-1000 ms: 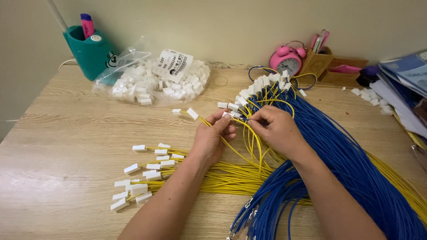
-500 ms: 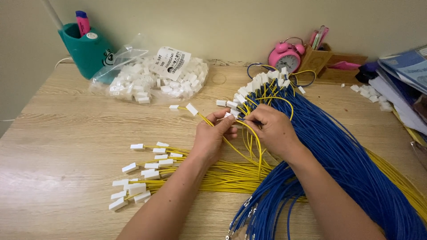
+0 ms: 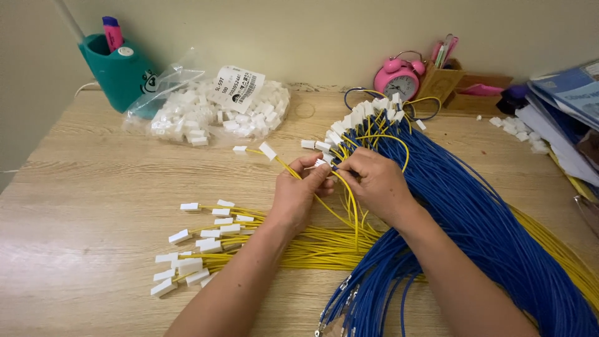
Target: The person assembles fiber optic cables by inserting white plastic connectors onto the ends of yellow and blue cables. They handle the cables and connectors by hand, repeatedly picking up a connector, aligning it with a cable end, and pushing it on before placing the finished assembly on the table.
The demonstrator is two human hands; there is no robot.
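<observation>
Both hands are pinched shut: a small white connector point(image 3: 319, 163) in the left hand point(image 3: 299, 190), a yellow wire point(image 3: 349, 203) in the right hand point(image 3: 374, 181). Best done square-on, so the wire's end isn't bent.

Both hands point(image 3: 340, 187) slightly lower

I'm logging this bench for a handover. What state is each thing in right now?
Left hand: fingers pinching a small white connector.
Right hand: fingers closed on a yellow wire.
Blue wire bundle: lying loose across the table.
Plastic bag: open, full of white connectors.
Teal cup: upright, holding a pink marker.
</observation>
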